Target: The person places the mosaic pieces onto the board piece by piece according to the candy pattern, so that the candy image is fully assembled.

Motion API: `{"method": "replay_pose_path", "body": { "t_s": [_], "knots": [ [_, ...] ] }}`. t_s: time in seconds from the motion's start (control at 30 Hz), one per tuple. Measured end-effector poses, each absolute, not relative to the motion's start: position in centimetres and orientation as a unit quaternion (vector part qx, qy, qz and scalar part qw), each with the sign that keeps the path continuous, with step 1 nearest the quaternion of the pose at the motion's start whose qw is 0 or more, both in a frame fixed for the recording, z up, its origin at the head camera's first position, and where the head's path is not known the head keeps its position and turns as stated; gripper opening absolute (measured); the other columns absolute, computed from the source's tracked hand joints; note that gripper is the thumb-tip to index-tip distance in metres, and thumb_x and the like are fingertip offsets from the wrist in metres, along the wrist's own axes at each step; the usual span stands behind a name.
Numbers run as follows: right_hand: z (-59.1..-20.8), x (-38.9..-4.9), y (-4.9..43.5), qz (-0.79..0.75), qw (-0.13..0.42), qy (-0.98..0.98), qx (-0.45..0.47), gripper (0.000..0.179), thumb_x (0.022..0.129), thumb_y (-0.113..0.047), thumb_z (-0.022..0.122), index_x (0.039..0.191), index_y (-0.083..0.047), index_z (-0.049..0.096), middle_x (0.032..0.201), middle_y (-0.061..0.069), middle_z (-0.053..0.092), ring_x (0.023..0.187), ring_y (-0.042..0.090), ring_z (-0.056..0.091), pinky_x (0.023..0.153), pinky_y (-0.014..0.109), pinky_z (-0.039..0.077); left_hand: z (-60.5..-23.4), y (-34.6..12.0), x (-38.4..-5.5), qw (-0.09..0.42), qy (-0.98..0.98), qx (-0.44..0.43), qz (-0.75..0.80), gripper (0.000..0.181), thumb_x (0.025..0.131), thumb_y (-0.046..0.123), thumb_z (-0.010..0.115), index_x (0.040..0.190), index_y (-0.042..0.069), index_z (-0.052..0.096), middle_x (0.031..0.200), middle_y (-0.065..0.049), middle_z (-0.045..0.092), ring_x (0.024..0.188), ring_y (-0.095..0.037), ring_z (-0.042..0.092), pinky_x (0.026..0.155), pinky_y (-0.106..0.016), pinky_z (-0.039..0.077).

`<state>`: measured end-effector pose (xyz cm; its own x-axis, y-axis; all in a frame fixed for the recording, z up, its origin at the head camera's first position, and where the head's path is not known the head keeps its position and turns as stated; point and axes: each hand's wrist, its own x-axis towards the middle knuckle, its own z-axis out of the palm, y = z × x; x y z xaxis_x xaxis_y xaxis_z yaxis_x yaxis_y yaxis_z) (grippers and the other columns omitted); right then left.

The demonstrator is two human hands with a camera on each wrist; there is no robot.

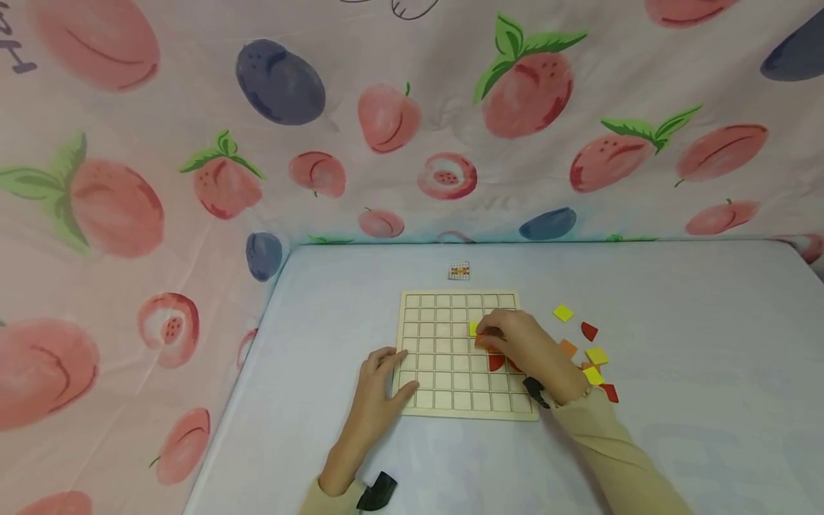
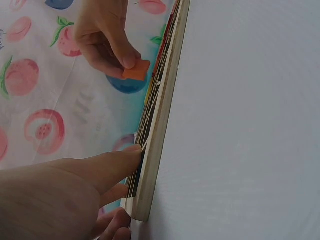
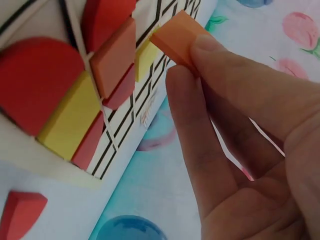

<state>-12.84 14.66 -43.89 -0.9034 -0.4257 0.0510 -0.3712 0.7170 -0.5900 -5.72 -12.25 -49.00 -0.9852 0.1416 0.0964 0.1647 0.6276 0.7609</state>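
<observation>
A pale wooden grid board (image 1: 444, 400) lies on the table. Between thumb and fingertips, my right hand (image 1: 528, 350) pinches an orange square tile (image 3: 180, 37) over the board's right half. In the right wrist view, a yellow tile (image 3: 147, 61) lies on the board just beyond the held one. Nearer on the grid are another orange tile (image 3: 114, 60), a yellow tile (image 3: 72, 117) and several red rounded pieces (image 3: 40, 85), partly behind the right hand in the head view. At the board's left edge, my left hand (image 1: 376, 392) rests with thumb and fingers spread, thumb on top.
Right of the board lie several loose tiles, among them a yellow square (image 1: 563, 313), a red rounded piece (image 1: 589, 330) and an overlapping yellow tile (image 1: 593, 375). A small patterned card (image 1: 459, 271) lies behind the board. Fruit-printed cloth (image 1: 386, 86) hangs behind and left of the white table (image 1: 309, 322).
</observation>
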Motion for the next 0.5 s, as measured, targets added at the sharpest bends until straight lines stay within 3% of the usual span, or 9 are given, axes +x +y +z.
{"method": "replay_pose_path", "body": {
  "t_s": [0.2, 0.5],
  "knots": [
    [-44.81, -13.23, 14.32, -0.294, 0.041, 0.926, -0.234, 0.007, 0.086, -0.012, 0.076, 0.091, -0.008, 0.075, 0.087, 0.001, 0.071, 0.077, 0.014, 0.06, 0.073, 0.032, 0.053, -49.19, -12.22, -5.66, 0.011, -0.904, -0.084, -0.42, 0.052, 0.088, 0.018, 0.076, 0.135, 0.003, 0.058, 0.139, -0.016, 0.048, 0.131, -0.036, 0.043, 0.106, -0.054, 0.04],
    [-44.87, -13.19, 14.03, -0.285, 0.038, 0.929, -0.233, 0.005, 0.087, -0.009, 0.075, 0.092, -0.008, 0.076, 0.092, 0.002, 0.073, 0.083, 0.017, 0.063, 0.078, 0.035, 0.054, -49.38, -12.35, -5.73, 0.011, -0.906, -0.084, -0.415, 0.052, 0.089, 0.021, 0.075, 0.136, 0.005, 0.058, 0.139, -0.014, 0.048, 0.13, -0.034, 0.043, 0.105, -0.053, 0.041]
  ]
}}
